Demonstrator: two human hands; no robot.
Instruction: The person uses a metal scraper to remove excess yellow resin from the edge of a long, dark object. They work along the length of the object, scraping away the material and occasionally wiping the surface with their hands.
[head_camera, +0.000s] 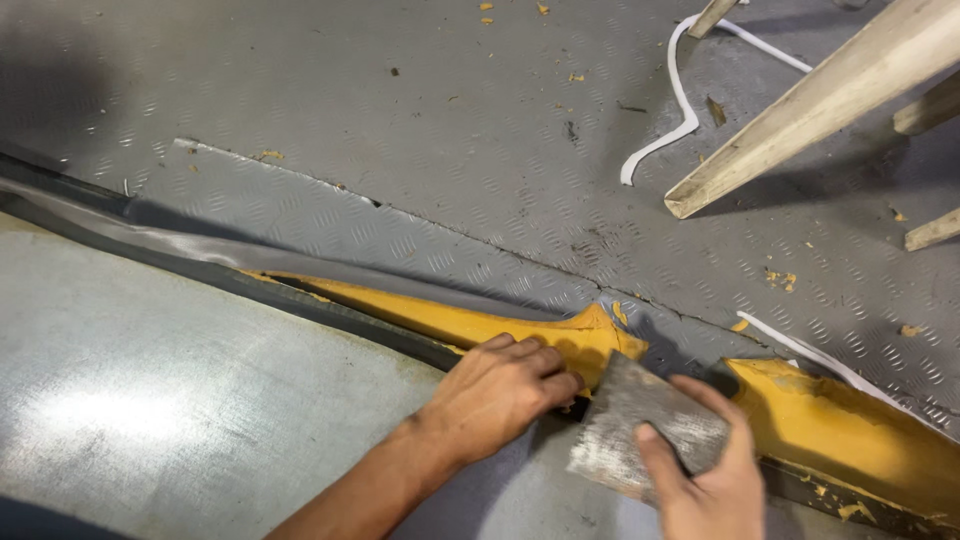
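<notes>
Grey diamond-plate metal floor (420, 120) is filling the top and middle of the view, raised tread pattern, dusty, with a seam running diagonally from upper left to lower right. Smooth grey sheet-metal surface (150, 400) is taking up the lower left, dull shine, curved edge.

Between them a long yellow foam-like sealant strip (450, 322) is lying along the joint, long axis running from upper left down to lower right, widening into a thick yellow mass at the right edge. A dark rubber-like band (200, 262) is running alongside it on the surface side, same direction.

Pale wooden legs (800, 110) are slanting in from the top right, the longest pointing down-left with its foot on the floor. A thin white cord-like strip (680, 100) is curling on the floor beside them. Small yellow crumbs (780, 278) are scattered around.

Flat worn grey metal scraper blade (640, 425) is sitting at the strip, broad end toward the lower left, narrower end pointing up-right into the yellow.

Right hand (700, 480) is closed on the blade, thumb pressing on top, fingers wrapping the far edge. Left hand (500, 385) is lying knuckles-up, fingers curled narrow, fingertips touching the yellow strip just beside the blade; cannot tell if it's pinching anything.
</notes>
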